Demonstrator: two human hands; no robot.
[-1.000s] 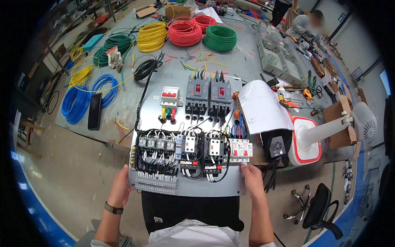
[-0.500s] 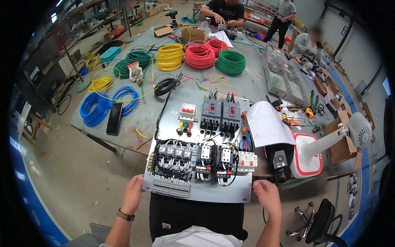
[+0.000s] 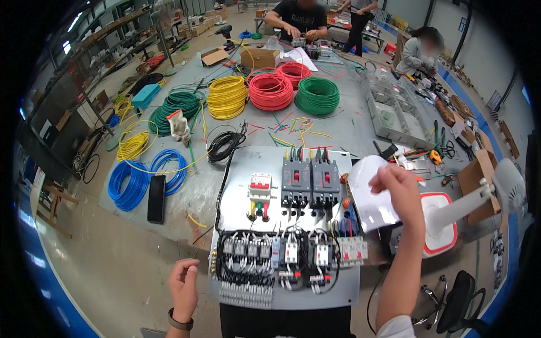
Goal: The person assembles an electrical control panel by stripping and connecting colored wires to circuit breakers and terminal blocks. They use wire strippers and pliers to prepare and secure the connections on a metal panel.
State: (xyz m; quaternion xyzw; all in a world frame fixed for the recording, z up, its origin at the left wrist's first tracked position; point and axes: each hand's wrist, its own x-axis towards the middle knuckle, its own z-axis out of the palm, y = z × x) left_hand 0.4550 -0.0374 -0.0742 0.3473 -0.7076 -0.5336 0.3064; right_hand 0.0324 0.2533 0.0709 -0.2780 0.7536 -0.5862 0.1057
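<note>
The left hand (image 3: 183, 284) sits low at the near edge, wrist up and fingers loosely curled, just off the left side of the grey metal panel (image 3: 242, 208) and clasping nothing; whether a fingertip touches the panel's edge cannot be told. The right hand (image 3: 401, 188) is raised on a long forearm that rises from the bottom right, its fingers pinched on the edge of a white sheet of paper (image 3: 369, 194), which curves up beside the panel's right side. The two hands are well apart, one on each side of the panel. On the panel's near half a row of small contactors and relays (image 3: 282, 256) sits tangled in black wiring, with a terminal strip (image 3: 248, 293) at the near edge; further up stand two dark moulded breakers (image 3: 310, 181) side by side and a small white breaker with red levers (image 3: 260, 186) to their left. The raised forearm crosses in front of a white and red desk fan (image 3: 451, 217), hiding part of its base. Left of the panel a black phone (image 3: 156, 198) lies beside a blue wire coil (image 3: 132, 183). Beyond, on the grey table (image 3: 344, 127), lie a black cable coil (image 3: 224, 145), then yellow (image 3: 227, 97), red (image 3: 271, 90) and green coils (image 3: 317, 96), with short wire offcuts scattered between. At the far end other people work at the table.
</note>
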